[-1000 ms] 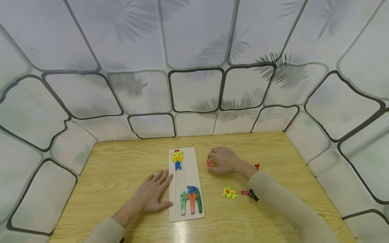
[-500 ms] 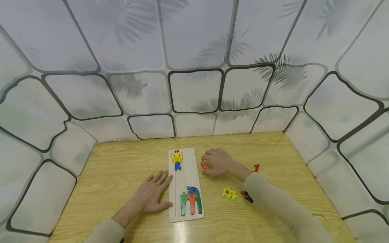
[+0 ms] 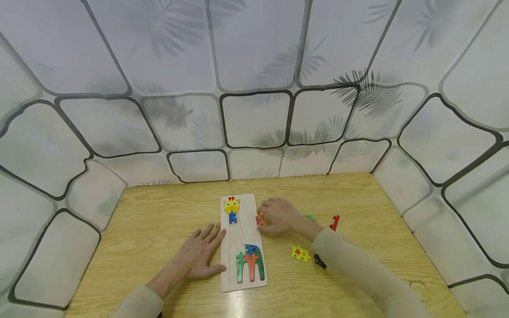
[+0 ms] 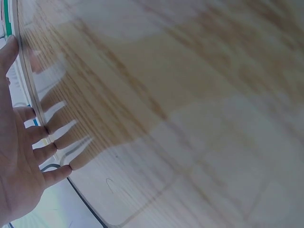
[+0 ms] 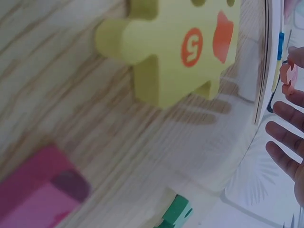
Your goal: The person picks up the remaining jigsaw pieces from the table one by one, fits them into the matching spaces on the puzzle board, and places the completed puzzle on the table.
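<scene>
A pale wooden puzzle board [image 3: 249, 221] lies lengthwise on the table, with a yellow giraffe head [image 3: 232, 206] and a blue piece [image 3: 233, 218] at its far end. Green, orange and blue leg and body pieces [image 3: 251, 265] fill part of the near end. My left hand [image 3: 199, 254] lies flat with spread fingers, fingertips and thumb at the board's left edge. Between thumb and index finger, my right hand [image 3: 280, 215] pinches a pinkish-red puzzle piece [image 3: 260, 219] at the board's right edge. The right wrist view also shows that piece [image 5: 288, 76], the other fingers extended.
Right of the board lie a yellow piece [image 3: 301, 253] marked 5, a red piece [image 3: 335, 223] and a partly hidden green piece [image 3: 311, 217]. A dark object [image 3: 320, 261] shows beside the right sleeve. A pink piece [image 5: 45, 190] appears close up. Patterned fabric walls enclose the table.
My right hand has moved left toward the board with the pinkish-red piece, uncovering more of the red piece and some green behind the wrist. The left hand stays in place.
</scene>
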Demonstrator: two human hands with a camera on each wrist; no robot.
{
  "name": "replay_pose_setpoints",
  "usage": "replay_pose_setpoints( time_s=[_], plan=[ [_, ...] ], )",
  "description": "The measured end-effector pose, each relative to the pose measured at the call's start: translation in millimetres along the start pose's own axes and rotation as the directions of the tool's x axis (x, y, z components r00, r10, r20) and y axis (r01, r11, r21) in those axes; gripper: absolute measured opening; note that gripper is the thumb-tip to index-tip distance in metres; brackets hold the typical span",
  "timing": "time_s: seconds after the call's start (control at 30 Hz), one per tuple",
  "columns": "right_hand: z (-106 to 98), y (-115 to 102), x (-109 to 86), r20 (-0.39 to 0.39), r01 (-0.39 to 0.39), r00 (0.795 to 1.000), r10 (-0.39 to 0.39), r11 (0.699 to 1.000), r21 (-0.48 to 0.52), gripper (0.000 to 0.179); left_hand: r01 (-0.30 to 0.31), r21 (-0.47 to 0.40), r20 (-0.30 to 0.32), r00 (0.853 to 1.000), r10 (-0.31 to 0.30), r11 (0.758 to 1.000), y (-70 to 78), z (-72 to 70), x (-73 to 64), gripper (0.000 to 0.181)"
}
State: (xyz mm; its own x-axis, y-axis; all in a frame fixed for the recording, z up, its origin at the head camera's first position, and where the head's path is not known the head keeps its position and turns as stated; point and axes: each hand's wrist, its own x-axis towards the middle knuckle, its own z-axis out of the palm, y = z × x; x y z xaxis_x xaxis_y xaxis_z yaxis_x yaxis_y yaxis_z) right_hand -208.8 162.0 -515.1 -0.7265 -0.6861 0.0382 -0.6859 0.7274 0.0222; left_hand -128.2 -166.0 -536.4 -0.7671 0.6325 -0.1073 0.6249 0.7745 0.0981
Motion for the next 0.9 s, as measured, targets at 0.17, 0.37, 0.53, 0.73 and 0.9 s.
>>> replay_pose_setpoints(
  time_s=[0.17,0.37,0.53,0.73,0.9],
  plan=[
    [0,-6,3.6,-0.005,-0.001,1.0,0.001,1.0,-0.007,0.051,0.004,0.001,0.003,1.0,-0.004,1.0,0.5,-0.1,0.1,0.105],
    [-5,-14,6.8,0.018,-0.018,1.0,0.018,1.0,0.008,0.05,0.011,0.007,0.011,1.0,-0.011,1.0,0.6,0.0,0.3,0.105],
    [-4,-18,9.5,0.034,-0.027,0.999,0.027,1.0,0.003,0.052,0.009,0.008,0.007,1.0,-0.009,1.0,0.7,0.7,0.4,0.105],
    [-4,-23,14.4,0.039,-0.028,0.999,0.028,1.0,0.001,0.052,0.003,0.005,-0.006,1.0,-0.002,1.0,0.4,1.6,0.3,0.104],
    [-4,-27,18.2,0.023,-0.022,0.999,0.022,1.0,0.008,0.054,0.004,0.007,-0.009,1.0,-0.004,1.0,0.1,2.0,0.4,0.105]
  ],
)
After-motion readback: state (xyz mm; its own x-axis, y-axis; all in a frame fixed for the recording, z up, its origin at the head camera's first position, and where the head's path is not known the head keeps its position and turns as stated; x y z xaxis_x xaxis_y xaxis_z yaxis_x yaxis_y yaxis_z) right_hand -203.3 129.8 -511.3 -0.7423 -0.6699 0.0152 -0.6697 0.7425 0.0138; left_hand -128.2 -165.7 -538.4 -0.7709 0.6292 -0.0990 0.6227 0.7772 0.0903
